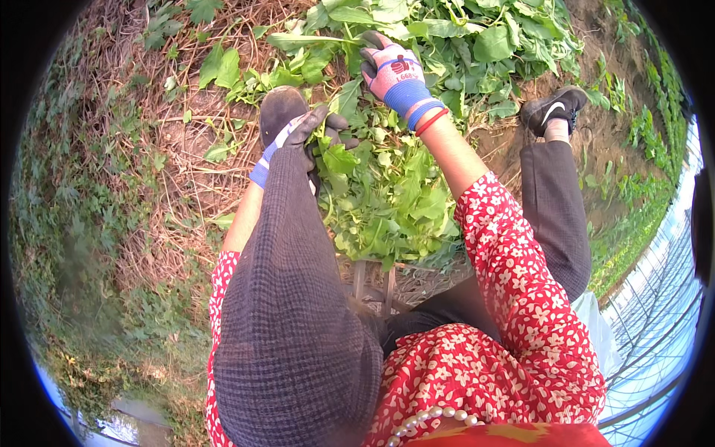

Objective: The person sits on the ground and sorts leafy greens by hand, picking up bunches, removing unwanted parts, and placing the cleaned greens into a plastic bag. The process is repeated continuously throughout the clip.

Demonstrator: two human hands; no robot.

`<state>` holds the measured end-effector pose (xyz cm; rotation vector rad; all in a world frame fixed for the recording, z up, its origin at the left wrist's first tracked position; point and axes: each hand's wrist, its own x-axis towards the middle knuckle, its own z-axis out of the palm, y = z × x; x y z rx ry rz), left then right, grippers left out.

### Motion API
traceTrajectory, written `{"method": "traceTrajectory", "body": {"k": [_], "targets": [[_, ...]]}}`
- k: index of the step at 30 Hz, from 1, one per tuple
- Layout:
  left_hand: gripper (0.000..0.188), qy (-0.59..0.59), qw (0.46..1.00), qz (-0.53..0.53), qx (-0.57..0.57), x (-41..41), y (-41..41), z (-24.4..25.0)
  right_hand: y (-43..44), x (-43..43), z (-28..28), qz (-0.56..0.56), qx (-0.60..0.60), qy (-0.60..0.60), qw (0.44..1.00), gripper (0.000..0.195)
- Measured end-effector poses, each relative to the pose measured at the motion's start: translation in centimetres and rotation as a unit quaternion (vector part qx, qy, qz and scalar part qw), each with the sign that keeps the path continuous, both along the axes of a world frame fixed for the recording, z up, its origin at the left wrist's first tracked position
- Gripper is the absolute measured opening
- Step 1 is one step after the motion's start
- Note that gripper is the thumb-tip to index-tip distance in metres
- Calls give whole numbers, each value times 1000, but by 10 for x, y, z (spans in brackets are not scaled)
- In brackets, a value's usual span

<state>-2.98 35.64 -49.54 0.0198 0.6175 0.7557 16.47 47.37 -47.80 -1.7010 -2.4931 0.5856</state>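
Observation:
My right hand (392,67), in a pink and blue work glove with dark fingertips, closes on the pale stalk of a leafy green plant (313,41). My left hand (318,131), in a similar glove with grey fingers, reaches around my left shin. Some green leaves (338,158) are held in its curled fingers; my trouser leg hides part of this hand. Below both hands lies a heap of loose leafy greens (391,207) between my legs. Just beyond the right hand spreads a larger pile of broad-leaved greens (491,50).
My left shoe (282,114) stands beside the left hand, and my right shoe (553,109) is farther right. Dry stalks (184,145) cover soil at left. Wooden legs (388,288), perhaps a stool's, show between my thighs. Growing plants (648,134) line the right side, near a greenhouse frame (653,313).

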Motion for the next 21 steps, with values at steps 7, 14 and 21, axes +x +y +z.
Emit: {"method": "traceTrajectory", "body": {"k": [7, 14, 21], "targets": [[40, 5, 1000, 0, -10, -2, 0, -3, 1, -12, -6, 13, -35, -70, 997, 34], [45, 47, 998, 24, 25, -4, -9, -5, -34, 7, 27, -58, -22, 240, 969, 31], [57, -87, 981, 126, 119, -15, -12, -41, -62, 27, 60, -196, -342, 576, 716, 38]]}}
